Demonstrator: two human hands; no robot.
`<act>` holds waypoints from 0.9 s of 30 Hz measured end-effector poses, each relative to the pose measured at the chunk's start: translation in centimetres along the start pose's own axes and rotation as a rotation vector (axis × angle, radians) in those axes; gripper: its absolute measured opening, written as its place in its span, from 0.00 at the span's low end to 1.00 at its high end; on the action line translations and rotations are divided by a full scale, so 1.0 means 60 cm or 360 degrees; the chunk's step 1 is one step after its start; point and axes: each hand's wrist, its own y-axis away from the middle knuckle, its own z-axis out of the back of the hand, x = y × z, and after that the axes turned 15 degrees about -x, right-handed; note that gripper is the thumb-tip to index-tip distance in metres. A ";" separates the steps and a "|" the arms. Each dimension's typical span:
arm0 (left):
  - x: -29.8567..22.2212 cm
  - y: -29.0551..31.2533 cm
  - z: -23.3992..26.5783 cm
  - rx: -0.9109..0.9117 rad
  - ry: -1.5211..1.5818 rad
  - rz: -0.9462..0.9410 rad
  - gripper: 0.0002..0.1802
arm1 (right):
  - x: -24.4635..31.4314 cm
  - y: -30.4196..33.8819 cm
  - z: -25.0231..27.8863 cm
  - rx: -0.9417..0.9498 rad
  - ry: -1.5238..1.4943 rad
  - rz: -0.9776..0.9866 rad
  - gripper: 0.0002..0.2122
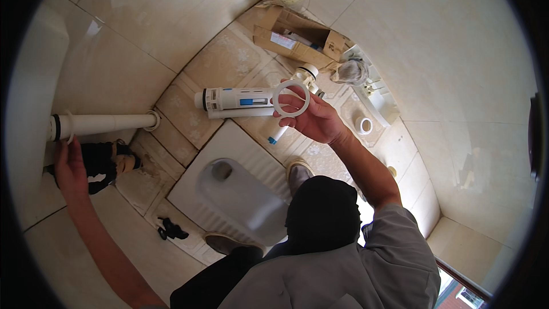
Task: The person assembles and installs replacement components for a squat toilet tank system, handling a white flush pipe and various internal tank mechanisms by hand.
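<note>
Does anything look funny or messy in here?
A bit messy: the floor tiles look blotchy, as if stained, a crumpled black thing lies beside the squat toilet, and a white plastic cylinder lies loose on its side. The white ring in the right hand shows no damage.

The ring you hold is white, and so is the pipe, which shows you a black band. Your cylindrical fitting is white with blue patches. You see a brown carton, mottled beige floor tiles, your grey shirt and black trousers.
</note>
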 end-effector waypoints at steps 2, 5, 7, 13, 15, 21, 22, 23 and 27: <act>0.003 -0.010 0.026 0.0020 0.0038 -0.0007 0.21 | -0.006 -0.010 -0.017 0.0025 -0.0031 -0.0033 0.36; 0.010 0.010 0.008 -0.0006 0.0102 -0.0016 0.23 | -0.022 -0.021 -0.022 0.0017 -0.0075 -0.0088 0.38; 0.004 0.032 -0.032 -0.0069 -0.0014 -0.0133 0.24 | -0.023 -0.025 -0.031 0.0028 -0.0057 -0.0096 0.38; -0.013 0.075 -0.069 -0.0120 -0.0054 -0.0278 0.24 | -0.060 -0.045 -0.045 -0.0019 0.0071 -0.0269 0.28; -0.009 0.077 -0.062 -0.0153 -0.0069 -0.0284 0.24 | -0.059 -0.059 -0.079 -0.0029 0.0116 -0.0377 0.28; -0.015 0.077 -0.067 -0.0160 0.0167 -0.0251 0.16 | -0.066 -0.146 -0.168 0.0078 0.0282 -0.0715 0.25; -0.015 0.078 -0.073 -0.0159 0.0191 -0.0254 0.16 | -0.071 -0.166 -0.187 0.0179 0.0756 -0.0801 0.25; -0.015 0.080 -0.075 -0.0196 0.0321 -0.0243 0.15 | -0.086 -0.186 -0.205 0.0289 0.1223 -0.0887 0.24; -0.004 0.072 -0.070 -0.0227 0.0594 -0.0231 0.11 | -0.196 -0.274 -0.250 0.0491 0.2239 -0.0963 0.23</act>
